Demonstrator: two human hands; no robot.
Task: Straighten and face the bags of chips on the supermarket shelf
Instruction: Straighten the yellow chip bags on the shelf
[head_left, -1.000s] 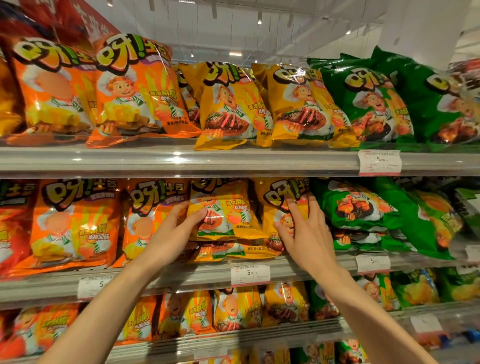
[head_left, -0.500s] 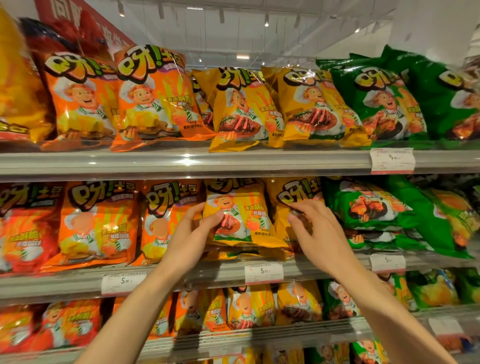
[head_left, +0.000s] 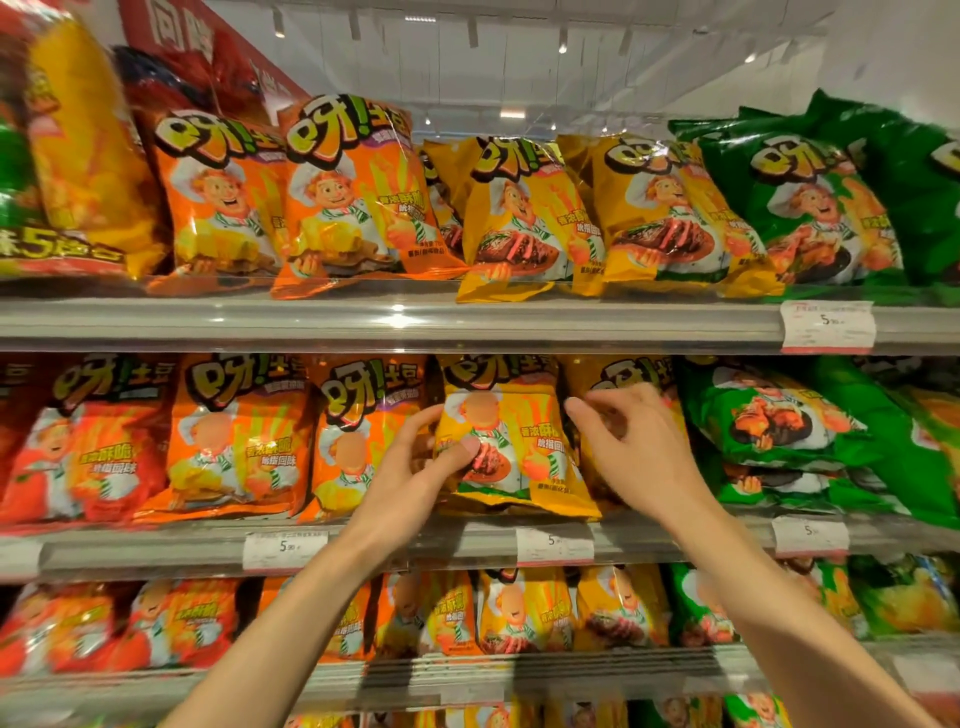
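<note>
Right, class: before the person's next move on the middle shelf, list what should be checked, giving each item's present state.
1. Left hand has a grip on the front yellow bag, thumb on its face: ok.
2. That bag faces forward, upright: ok.
3. Right hand has a grip on the second yellow bag behind it: cannot tell, fingers curled at it.
4. Second bag's front fully showing: not ok, mostly hidden.
5. Green bags to the right upright: not ok, lying tilted and stacked.
6. Price tag below unobstructed: ok.
</note>
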